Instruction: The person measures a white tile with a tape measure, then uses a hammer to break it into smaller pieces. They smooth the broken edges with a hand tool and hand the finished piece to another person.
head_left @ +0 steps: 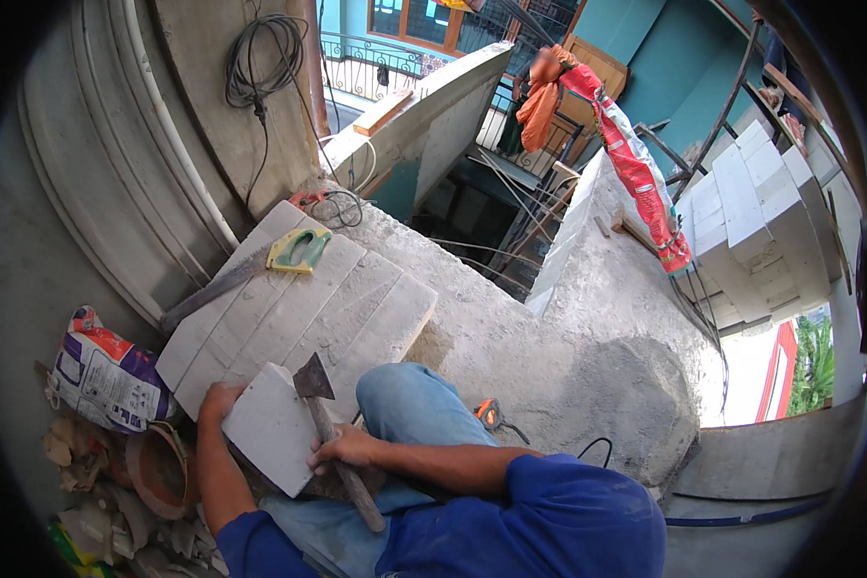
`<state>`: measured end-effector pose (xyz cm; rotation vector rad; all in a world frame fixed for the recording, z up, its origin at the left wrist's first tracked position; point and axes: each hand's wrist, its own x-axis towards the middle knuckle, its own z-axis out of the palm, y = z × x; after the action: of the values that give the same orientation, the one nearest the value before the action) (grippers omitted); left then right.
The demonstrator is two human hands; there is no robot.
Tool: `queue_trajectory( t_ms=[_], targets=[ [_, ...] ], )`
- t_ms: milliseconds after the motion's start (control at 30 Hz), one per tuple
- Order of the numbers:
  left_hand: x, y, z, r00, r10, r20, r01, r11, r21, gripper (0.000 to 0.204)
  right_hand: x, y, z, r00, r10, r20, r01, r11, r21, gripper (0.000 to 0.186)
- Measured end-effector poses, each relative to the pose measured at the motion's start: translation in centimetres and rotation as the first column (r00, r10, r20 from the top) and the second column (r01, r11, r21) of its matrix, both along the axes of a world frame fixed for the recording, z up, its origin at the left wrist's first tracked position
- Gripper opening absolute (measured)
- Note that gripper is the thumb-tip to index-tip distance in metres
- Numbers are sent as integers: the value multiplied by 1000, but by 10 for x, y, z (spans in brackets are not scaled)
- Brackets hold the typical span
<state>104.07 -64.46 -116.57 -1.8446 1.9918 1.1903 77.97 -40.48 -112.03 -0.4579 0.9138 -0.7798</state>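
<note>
By the hatchet (321, 412), angular pale block (269, 424).

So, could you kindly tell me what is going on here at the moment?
A person in a blue shirt is handling a white block and a hatchet. The right grip is closed around the hatchet, whose head overlaps the block in this view; whether they touch is hard to tell. The left grip is at the block's left edge. Farther forward, a handsaw lies across pale blocks, and a tape measure lies to the right of the knee.
</note>
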Motion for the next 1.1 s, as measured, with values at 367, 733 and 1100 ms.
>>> queue_trajectory(
  t_ms=[367,733,1100],
  targets=[
    [-19,24,12,964,202,-173,-141,940,311,50,-5,10,1,998,-64,-22,65,996,65,21],
    [-1,43,56,964,195,-182,-90,879,468,73,-8,13,15,999,-50,-2,50,996,68,20],
    [-36,69,112,953,220,-210,-70,831,553,64,-32,13,21,1000,-3,4,2,996,86,20]
  ],
)
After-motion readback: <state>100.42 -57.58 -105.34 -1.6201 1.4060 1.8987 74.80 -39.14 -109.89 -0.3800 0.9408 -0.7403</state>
